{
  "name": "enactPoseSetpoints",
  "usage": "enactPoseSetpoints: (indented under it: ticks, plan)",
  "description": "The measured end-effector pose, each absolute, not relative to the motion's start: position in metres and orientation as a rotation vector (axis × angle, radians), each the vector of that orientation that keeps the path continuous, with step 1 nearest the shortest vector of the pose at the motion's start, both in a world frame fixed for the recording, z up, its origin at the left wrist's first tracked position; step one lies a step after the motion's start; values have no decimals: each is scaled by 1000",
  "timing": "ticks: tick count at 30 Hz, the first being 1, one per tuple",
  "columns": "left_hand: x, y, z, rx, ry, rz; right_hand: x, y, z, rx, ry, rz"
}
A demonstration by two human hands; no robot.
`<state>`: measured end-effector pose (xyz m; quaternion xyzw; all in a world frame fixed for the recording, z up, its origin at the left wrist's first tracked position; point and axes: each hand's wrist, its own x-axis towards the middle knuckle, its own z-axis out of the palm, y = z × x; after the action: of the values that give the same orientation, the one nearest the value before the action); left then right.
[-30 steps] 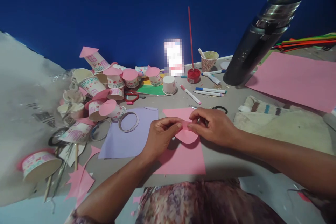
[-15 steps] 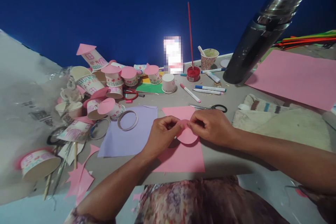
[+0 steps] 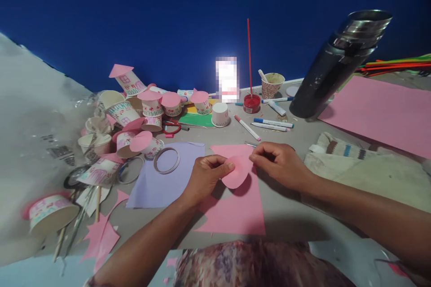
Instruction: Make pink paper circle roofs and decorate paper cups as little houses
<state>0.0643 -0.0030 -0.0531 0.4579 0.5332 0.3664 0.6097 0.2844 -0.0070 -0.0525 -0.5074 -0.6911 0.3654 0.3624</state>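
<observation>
A pink paper circle is raised slightly above a pink paper sheet on the table, casting a shadow on it. My left hand pinches the circle near its upper left edge, thumb on top. At the circle's upper right edge, my right hand has thumb and forefinger pressed together on the rim. Behind my right hand, scissors lie mostly hidden. To the left, a lilac sheet carries a roll of tape.
Decorated paper cups with pink tops crowd the left side. Markers, a red paint jar with a brush and a lone white cup stand behind. A dark flask, cloth and large pink sheet lie rightward.
My right hand has shifted outward from the circle's top to its right edge. The circle now tilts in my left fingers. The scissors have become mostly covered, and the whole view has shifted slightly.
</observation>
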Motion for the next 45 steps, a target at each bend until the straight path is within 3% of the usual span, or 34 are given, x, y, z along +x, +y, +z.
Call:
enactPoseSetpoints:
  ticks: [17,31,45]
  plan:
    - [69,-8,-50,1096,1162,722,275,-5,-54,-1370,-1680,1266]
    - [69,-5,-48,1091,934,783,270,4,-31,-1437,-2030,986]
    - [50,7,-53,1113,1068,942,269,38,1,-1584,-2268,666]
